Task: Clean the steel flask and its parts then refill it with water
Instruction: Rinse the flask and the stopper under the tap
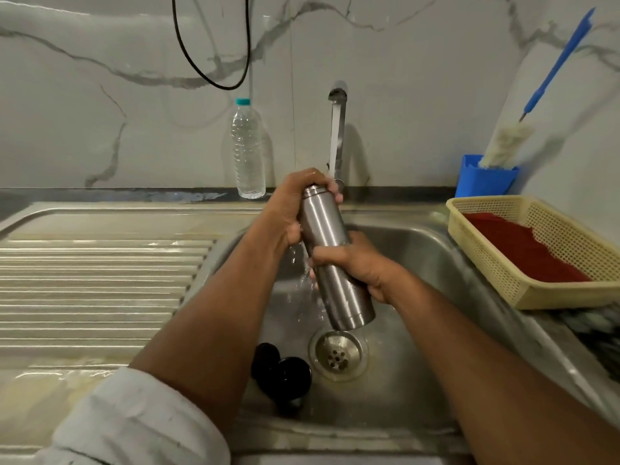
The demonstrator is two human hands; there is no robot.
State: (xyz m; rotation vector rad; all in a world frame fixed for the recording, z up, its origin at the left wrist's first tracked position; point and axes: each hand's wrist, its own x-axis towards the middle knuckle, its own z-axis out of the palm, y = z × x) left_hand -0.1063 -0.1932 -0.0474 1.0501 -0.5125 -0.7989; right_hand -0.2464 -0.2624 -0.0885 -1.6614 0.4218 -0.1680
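The steel flask [330,243] is held tilted over the sink basin [419,250], its mouth up under the running tap [338,105]. My left hand [295,206] wraps round the flask's neck and covers the mouth. My right hand [355,263] grips the middle of the body. Water runs off the flask toward the drain [338,355]. Two black flask parts [280,370] lie on the basin floor left of the drain.
A ribbed steel draining board [100,283] lies to the left. A plastic water bottle [247,149] stands by the wall. At right sit a cream basket [536,253] with a red cloth and a blue holder [484,179] with a bottle brush [523,129].
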